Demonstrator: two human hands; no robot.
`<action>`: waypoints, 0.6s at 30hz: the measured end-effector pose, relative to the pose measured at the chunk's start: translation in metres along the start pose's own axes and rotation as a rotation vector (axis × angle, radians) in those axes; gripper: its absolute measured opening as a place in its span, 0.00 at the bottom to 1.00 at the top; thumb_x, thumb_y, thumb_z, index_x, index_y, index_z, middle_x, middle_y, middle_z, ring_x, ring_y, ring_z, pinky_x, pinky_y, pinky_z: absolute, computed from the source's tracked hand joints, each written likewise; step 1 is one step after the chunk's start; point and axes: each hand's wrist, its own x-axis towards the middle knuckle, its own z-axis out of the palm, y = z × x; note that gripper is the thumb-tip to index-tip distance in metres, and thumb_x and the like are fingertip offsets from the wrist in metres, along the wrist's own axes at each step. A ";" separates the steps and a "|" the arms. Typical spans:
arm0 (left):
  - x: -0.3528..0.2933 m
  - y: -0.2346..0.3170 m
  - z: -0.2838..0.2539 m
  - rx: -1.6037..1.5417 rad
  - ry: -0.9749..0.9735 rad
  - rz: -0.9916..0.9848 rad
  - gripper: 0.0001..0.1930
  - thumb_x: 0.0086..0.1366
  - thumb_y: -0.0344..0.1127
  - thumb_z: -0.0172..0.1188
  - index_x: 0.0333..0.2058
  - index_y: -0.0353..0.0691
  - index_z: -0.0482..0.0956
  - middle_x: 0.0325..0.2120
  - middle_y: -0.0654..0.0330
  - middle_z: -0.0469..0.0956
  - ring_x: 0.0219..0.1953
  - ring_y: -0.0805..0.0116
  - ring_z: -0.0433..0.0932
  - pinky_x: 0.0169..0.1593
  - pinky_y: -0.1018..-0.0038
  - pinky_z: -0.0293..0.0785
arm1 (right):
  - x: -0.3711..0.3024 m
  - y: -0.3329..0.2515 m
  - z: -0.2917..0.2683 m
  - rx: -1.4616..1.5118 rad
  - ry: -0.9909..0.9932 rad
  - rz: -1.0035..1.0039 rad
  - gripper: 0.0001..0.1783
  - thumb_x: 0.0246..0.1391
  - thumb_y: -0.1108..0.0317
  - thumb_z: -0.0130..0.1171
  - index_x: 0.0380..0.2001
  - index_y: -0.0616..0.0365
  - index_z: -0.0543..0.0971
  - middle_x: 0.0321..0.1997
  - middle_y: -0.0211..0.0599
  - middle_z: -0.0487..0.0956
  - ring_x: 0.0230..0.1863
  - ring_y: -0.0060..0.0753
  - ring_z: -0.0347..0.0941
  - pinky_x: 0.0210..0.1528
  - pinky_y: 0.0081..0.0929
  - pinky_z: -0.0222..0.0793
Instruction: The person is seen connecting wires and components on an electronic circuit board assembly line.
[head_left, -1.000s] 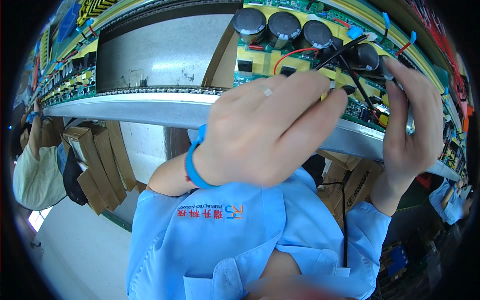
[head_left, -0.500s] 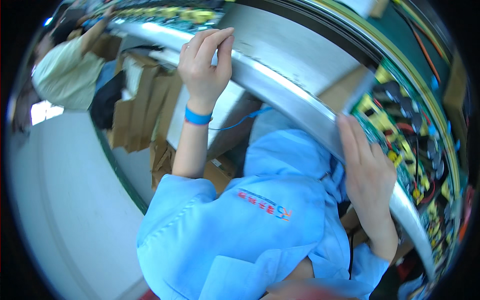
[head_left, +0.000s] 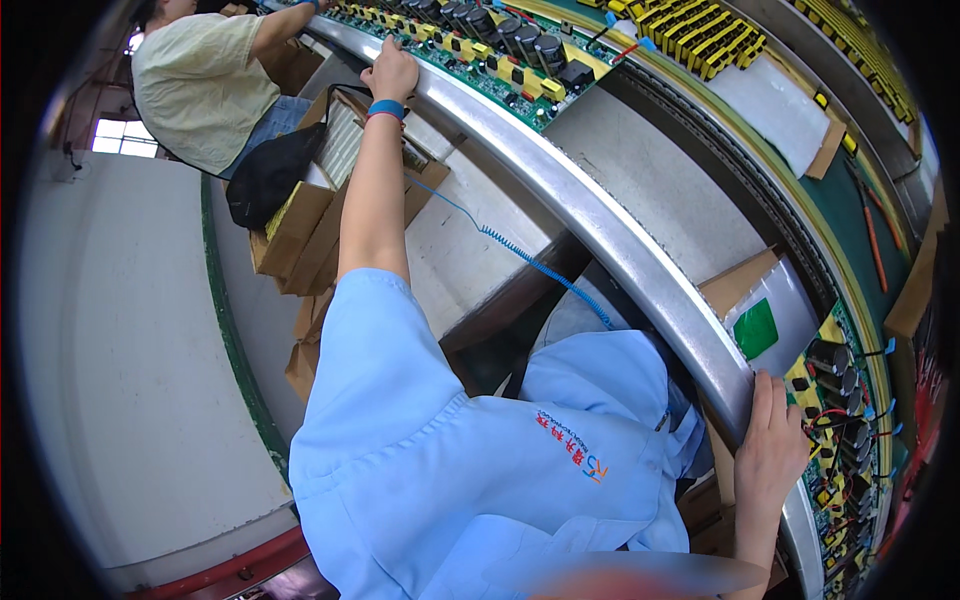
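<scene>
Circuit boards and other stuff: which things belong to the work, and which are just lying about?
Seem to belong:
left hand, by the upper circuit board
right hand, by the lower circuit board
metal rail beside both

Seem just lying about:
orange-handled tool
cardboard boxes

Left hand (head_left: 393, 72) was at the near edge of a green board (head_left: 500, 65) with black capacitors, arm stretched out, grip unclear. Right hand (head_left: 772, 450) lay on the metal rail (head_left: 600, 210), fingertips just beside a second board (head_left: 832, 395). Between the boards: cardboard flap (head_left: 735, 285), green patch (head_left: 756, 328). Left wrist wore a blue band (head_left: 386, 108); coiled cord (head_left: 535, 265) hung near the rail. Orange-handled tool (head_left: 873, 245) lay on the far side. Co-worker (head_left: 205, 85) was upper left, near cartons (head_left: 300, 230).
</scene>
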 end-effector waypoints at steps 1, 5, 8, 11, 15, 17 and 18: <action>0.003 0.004 0.000 0.047 -0.049 -0.015 0.26 0.64 0.38 0.43 0.61 0.40 0.66 0.52 0.57 0.78 0.56 0.54 0.74 0.62 0.47 0.49 | -0.001 0.001 0.004 0.017 -0.009 0.024 0.25 0.50 0.73 0.51 0.55 0.55 0.70 0.53 0.33 0.74 0.34 0.35 0.72 0.29 0.27 0.72; 0.008 0.008 0.004 0.148 -0.082 -0.025 0.26 0.63 0.36 0.44 0.60 0.40 0.67 0.49 0.51 0.79 0.54 0.52 0.74 0.63 0.45 0.48 | -0.005 0.006 0.012 0.020 -0.021 0.047 0.24 0.51 0.72 0.50 0.55 0.55 0.70 0.53 0.32 0.74 0.35 0.35 0.72 0.30 0.28 0.72; 0.010 0.009 0.005 0.190 -0.091 -0.027 0.27 0.62 0.36 0.45 0.61 0.39 0.66 0.47 0.44 0.79 0.53 0.49 0.75 0.64 0.44 0.47 | -0.007 0.010 0.015 0.025 -0.023 0.053 0.24 0.51 0.72 0.49 0.54 0.55 0.71 0.53 0.31 0.74 0.36 0.36 0.72 0.30 0.29 0.72; 0.015 0.005 0.008 0.187 -0.098 -0.047 0.29 0.61 0.36 0.46 0.63 0.40 0.63 0.47 0.44 0.79 0.54 0.49 0.75 0.65 0.42 0.44 | -0.010 0.013 0.017 0.023 -0.030 0.072 0.23 0.51 0.73 0.48 0.54 0.55 0.71 0.53 0.31 0.74 0.36 0.36 0.72 0.30 0.29 0.72; 0.022 0.008 0.005 0.267 -0.190 -0.058 0.30 0.60 0.36 0.47 0.63 0.42 0.63 0.48 0.45 0.78 0.55 0.49 0.74 0.66 0.42 0.42 | -0.019 0.026 0.025 0.021 -0.056 0.114 0.23 0.51 0.73 0.48 0.53 0.55 0.71 0.51 0.31 0.74 0.37 0.37 0.72 0.31 0.30 0.72; 0.022 0.005 0.007 0.244 -0.172 -0.051 0.29 0.61 0.35 0.47 0.63 0.42 0.63 0.48 0.45 0.78 0.56 0.49 0.73 0.66 0.42 0.41 | -0.029 0.034 0.031 0.022 -0.055 0.147 0.22 0.51 0.75 0.48 0.52 0.55 0.70 0.49 0.31 0.74 0.38 0.39 0.72 0.32 0.32 0.72; 0.021 0.002 0.008 0.222 -0.154 -0.046 0.28 0.61 0.35 0.47 0.62 0.42 0.64 0.48 0.45 0.78 0.56 0.49 0.73 0.67 0.43 0.40 | -0.034 0.039 0.033 0.021 -0.057 0.147 0.22 0.51 0.75 0.48 0.52 0.55 0.70 0.49 0.31 0.74 0.38 0.39 0.72 0.32 0.32 0.72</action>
